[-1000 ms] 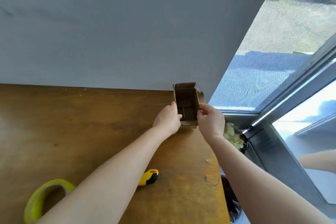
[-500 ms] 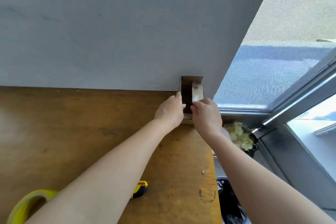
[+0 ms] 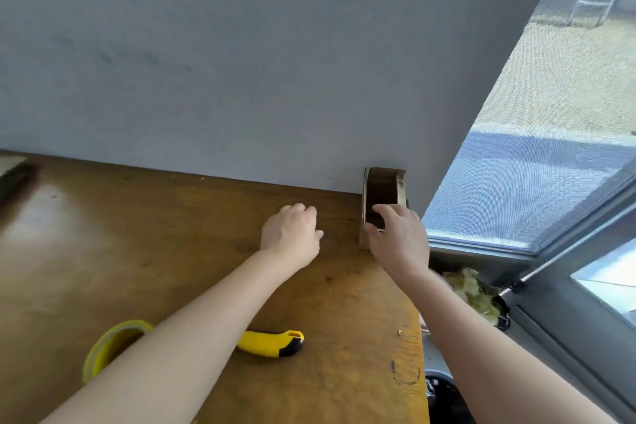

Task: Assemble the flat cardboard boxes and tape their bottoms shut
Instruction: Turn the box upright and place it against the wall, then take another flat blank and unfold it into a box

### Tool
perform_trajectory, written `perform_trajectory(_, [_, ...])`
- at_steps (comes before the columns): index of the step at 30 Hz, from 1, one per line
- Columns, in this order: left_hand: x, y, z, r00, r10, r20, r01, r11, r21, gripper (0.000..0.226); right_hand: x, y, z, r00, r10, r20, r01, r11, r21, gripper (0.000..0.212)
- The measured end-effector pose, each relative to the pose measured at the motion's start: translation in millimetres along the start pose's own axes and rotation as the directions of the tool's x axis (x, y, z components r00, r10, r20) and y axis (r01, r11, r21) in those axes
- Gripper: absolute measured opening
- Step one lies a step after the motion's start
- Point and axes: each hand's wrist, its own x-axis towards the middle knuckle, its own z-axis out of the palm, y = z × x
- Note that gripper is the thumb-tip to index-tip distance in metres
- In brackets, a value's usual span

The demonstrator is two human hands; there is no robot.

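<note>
A small brown cardboard box (image 3: pixel 382 186) stands open-topped at the back right corner of the wooden table (image 3: pixel 172 251), against the grey wall. My right hand (image 3: pixel 401 241) is at its near rim, thumb and fingers pinching the front edge. Left of the box, my left hand (image 3: pixel 290 234) hovers over the table, apart from the box, fingers loosely curled and holding nothing. A yellow roll of tape (image 3: pixel 113 342) lies near the front left, partly hidden by my left forearm. A yellow and black utility knife (image 3: pixel 275 342) lies beside that forearm.
The grey wall (image 3: pixel 275 62) closes the table's back edge. The table's right edge runs close to a window (image 3: pixel 550 148). Below that edge sit a bin of yellowish scraps (image 3: pixel 476 293) and a black bag (image 3: pixel 444 396). A dark flat object (image 3: pixel 13 177) lies at the far left.
The box went from being held up in both hands to standing in the back corner. My left hand has let go and drawn away to the left. The view has tilted down.
</note>
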Motion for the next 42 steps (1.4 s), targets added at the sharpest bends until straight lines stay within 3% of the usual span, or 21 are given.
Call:
perform_trajectory(9, [-107,-119,-48,0.974,-0.145,-0.174,0.175,0.969,0.173,0.048,-57,-112,-7,0.938,-0.346,0.022,0.346,0.937,-0.045,0.048])
perform_trajectory(19, [-249,-257,-104,0.874,-0.361,-0.325,0.444,0.864,0.236,0.042,-139,-283,21,0.742,-0.663,0.098,0.670,0.730,-0.135,0.056])
perform_trajectory(22, [-294,-302,-118,0.857,-0.382,-0.345,0.477,0.842,0.252,0.033,-173,-338,38,0.693,-0.715,0.098,0.720,0.679,-0.142,0.055])
perform_trajectory(28, [-375,-395,-136,0.816,-0.439,-0.377,0.548,0.796,0.258,0.037,-240,-445,78,0.606,-0.789,0.104,0.794,0.589,-0.151,0.050])
perform_trajectory(35, [-432,-486,-143,0.785,-0.509,-0.353,0.610,0.736,0.293,0.044,-285,-537,124,0.564,-0.811,0.155,0.823,0.535,-0.191,0.050])
perform_trajectory(42, [-428,-558,-140,0.775,-0.543,-0.322,0.627,0.724,0.288,0.041,-275,-604,164,0.535,-0.823,0.188,0.841,0.498,-0.212,0.045])
